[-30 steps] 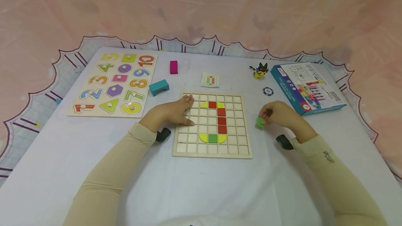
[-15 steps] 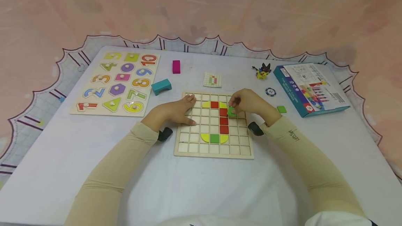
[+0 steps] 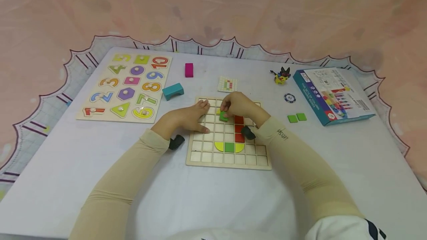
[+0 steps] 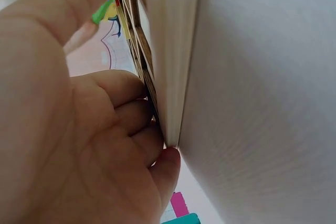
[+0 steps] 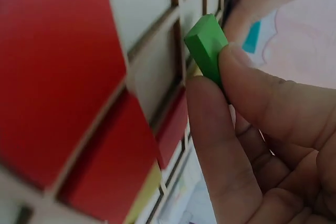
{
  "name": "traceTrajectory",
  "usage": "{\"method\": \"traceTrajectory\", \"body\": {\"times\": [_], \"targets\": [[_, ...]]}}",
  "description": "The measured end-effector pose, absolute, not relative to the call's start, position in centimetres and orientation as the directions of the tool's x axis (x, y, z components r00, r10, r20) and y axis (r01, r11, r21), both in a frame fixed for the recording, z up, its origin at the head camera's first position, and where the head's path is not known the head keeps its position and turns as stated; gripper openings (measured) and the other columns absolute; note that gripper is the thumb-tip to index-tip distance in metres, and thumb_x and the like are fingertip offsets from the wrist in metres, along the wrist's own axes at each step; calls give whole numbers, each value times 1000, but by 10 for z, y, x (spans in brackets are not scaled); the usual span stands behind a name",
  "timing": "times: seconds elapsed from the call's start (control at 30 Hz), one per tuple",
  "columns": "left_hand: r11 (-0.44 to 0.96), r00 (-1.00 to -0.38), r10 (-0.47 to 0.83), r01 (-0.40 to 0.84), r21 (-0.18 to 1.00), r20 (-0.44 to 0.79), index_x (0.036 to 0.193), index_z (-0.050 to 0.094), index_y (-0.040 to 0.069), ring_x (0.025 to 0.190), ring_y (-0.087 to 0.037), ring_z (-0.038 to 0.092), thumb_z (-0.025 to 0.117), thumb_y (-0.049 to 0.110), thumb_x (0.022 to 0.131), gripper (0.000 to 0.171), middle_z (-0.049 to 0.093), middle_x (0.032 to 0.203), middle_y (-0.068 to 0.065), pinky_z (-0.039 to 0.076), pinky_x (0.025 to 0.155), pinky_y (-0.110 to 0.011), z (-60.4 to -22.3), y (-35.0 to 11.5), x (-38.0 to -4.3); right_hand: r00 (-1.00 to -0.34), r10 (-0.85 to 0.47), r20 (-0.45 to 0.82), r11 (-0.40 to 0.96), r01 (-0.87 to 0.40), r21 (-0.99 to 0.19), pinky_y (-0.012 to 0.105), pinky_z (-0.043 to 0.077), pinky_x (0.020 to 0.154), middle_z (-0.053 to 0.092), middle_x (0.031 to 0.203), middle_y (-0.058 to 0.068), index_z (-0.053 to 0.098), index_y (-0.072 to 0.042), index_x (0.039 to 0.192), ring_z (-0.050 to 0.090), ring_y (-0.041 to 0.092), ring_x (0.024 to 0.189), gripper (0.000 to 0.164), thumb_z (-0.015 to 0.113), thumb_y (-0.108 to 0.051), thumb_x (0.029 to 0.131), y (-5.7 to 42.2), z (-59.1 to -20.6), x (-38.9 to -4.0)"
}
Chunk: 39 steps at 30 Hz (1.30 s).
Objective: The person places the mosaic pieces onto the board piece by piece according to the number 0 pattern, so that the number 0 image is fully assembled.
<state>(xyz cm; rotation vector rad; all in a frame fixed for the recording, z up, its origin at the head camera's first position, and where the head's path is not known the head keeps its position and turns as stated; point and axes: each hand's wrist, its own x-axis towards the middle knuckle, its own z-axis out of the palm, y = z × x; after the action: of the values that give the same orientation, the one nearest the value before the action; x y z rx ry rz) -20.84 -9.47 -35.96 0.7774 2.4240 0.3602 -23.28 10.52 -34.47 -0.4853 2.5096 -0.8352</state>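
Note:
In the head view my left hand (image 3: 190,118) rests on the left edge of a wooden grid board (image 3: 230,166), fingers spread; in the left wrist view its fingers (image 4: 136,116) lie along the board's edge. My right hand (image 3: 241,105) pinches a small green square tile (image 5: 206,40) between thumb and finger, tilted over the upper middle cells. Red square tiles (image 3: 239,137) stand in one column, partly hidden by the right hand and wrist camera. In a lower row, a green tile (image 3: 229,147) sits between two yellow quarter-round pieces (image 3: 219,146).
Two green tiles (image 3: 292,119) lie right of the board, near a poker chip (image 3: 290,98), a toy figure (image 3: 281,76) and a blue box (image 3: 333,95). A pattern card (image 3: 228,84) lies behind. Left are a teal block (image 3: 173,91), magenta block (image 3: 189,70) and number puzzle (image 3: 125,88).
My right hand has carried the green tile from the table at right leftward over the board's upper middle, uncovering two green tiles on the table. The left hand has stayed on the board.

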Motion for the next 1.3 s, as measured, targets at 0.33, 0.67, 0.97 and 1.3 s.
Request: {"method": "traceTrajectory", "body": {"times": [0.33, 0.67, 0.97, 1.3], "targets": [[796, -674, 600, 444, 412, -432, 147, 4, 0, 142, -27, -8, 61, 44, 86, 94, -6, 155, -13, 5, 116, -41, -358, -93, -208, -819, -503, -275, 764, -272, -585, 24, 46, 68, 62, 80, 5, 68, -4, 86, 54, 15, 75, 10, 72, -3, 77, 94, -349, -229], [796, -676, 598, 441, 415, -431, 147, 5, 0, 142, -27, -8, 61, 43, 86, 94, -5, 155, -14, 4, 116, -40, -357, -93, -208, -805, -509, -305, 776, -276, -567, 25, 46, 72, 60, 84, 5, 66, -5, 92, 54, 17, 79, 15, 69, 0, 78, 92, -349, -228], [797, -676, 598, 442, 412, -431, 147, 4, 0, 142, -27, -8, 60, 44, 86, 94, -5, 155, -13, 4, 116, -41, -358, -93, -208, -813, -522, -257, 757, -303, -579, 25, 45, 71, 60, 82, 5, 65, -5, 97, 53, 16, 76, 20, 70, -1, 77, 99, -349, -229], [794, -676, 600, 436, 423, -429, 147, 4, 0, 142, -28, -8, 62, 42, 85, 94, -5, 155, -14, 4, 116, -41, -356, -92, -207, -879, -417, -232, 733, -174, -658, 29, 46, 74, 62, 91, 11, 64, 0, 101, 55, 21, 84, 23, 68, -1, 79, 149, -331, -229]]}}
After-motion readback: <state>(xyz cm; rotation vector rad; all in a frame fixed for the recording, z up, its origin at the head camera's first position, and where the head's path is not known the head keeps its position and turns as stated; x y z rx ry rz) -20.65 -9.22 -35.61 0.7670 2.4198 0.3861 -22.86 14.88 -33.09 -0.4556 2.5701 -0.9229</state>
